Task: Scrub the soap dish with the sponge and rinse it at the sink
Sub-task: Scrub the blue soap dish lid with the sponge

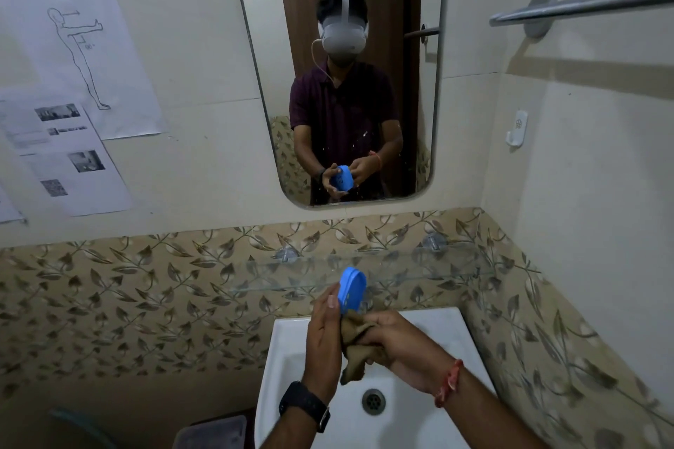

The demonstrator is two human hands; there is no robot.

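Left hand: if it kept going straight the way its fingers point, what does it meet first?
Probably the clear glass shelf. The left hand, holding the blue plastic soap dish, points up and away toward the leaf-patterned wall tiles; the shelf edge lies just beyond the dish, though depth is unclear.

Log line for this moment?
left hand: holds blue soap dish upright | right hand: presses brown sponge on it | over sink | no water visible

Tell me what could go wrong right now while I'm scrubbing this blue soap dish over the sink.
1. The blue plastic soap dish is pinched upright by the left hand alone; if wet, it might slip into the white ceramic sink.
2. It sits close to the clear glass shelf, so a hard scrub could knock it.
3. The brown rag-like sponge in the right hand dangles above the drain.
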